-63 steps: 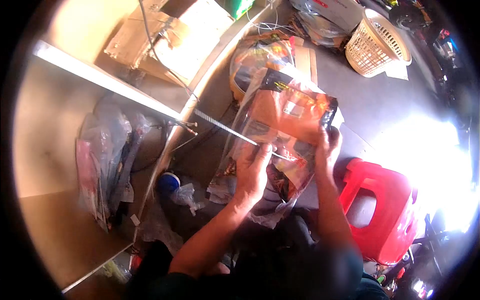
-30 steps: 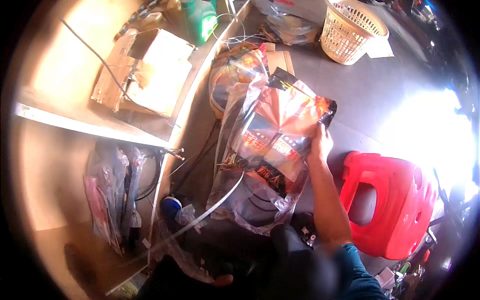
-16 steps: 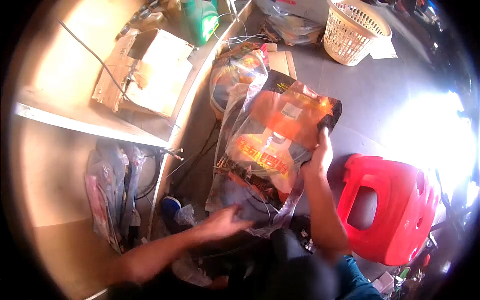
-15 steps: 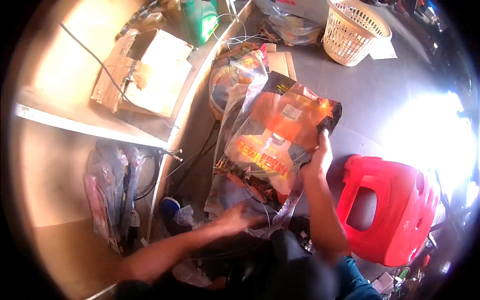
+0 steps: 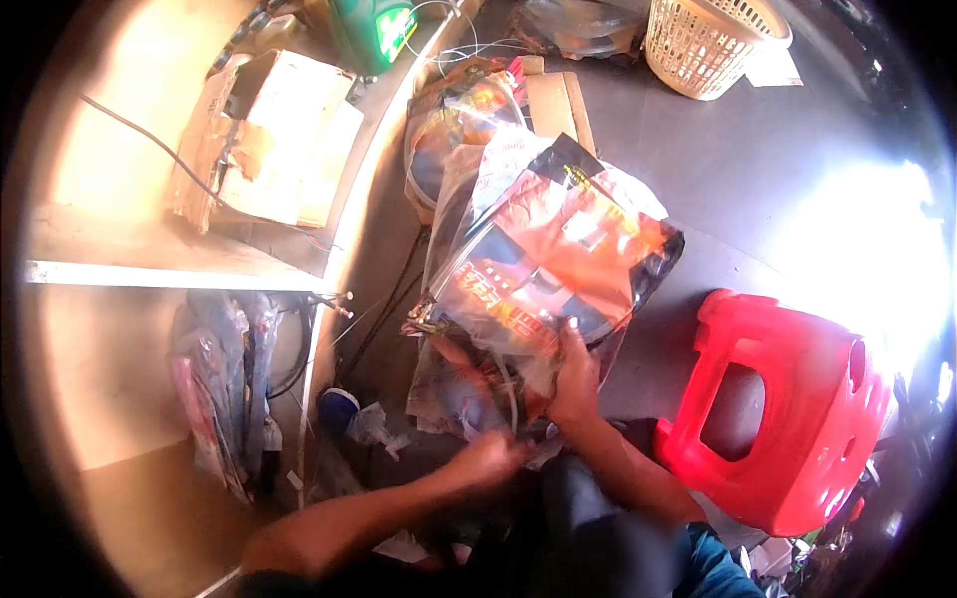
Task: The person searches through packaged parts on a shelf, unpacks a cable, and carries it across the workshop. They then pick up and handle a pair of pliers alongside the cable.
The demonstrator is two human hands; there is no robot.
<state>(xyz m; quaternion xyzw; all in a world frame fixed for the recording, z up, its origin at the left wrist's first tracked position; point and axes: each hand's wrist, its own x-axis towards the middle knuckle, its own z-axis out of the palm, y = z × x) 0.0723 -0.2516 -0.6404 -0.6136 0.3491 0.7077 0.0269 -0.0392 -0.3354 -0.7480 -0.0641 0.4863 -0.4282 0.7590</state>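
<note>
A clear plastic bag (image 5: pixel 588 224) printed in orange and black, with yellow lettering, lies slanted in front of me. Something dark and curved shows through its film. My right hand (image 5: pixel 575 384) grips the bag's lower right side, thumb on top of the film. A thin pale cable (image 5: pixel 512 394) runs down from the bag's lower end to my left hand (image 5: pixel 496 456), which is closed around it and slightly blurred. Under and behind this bag lie more clear plastic wrappings, including another printed bag (image 5: pixel 469 115) with a round item inside.
A red plastic stool (image 5: pixel 797 419) stands to the right. At the back is a cream perforated basket (image 5: pixel 703 50). On the left, a wooden shelf (image 5: pixel 110 234) carries a torn cardboard box (image 5: pixel 289 140) and a green jug (image 5: pixel 374 35); wrapped packages (image 5: pixel 234 369) hang below.
My right hand has slid down from the bag's upper right edge to its lower side. The left hand has moved slightly down and closed. The bag has tilted.
</note>
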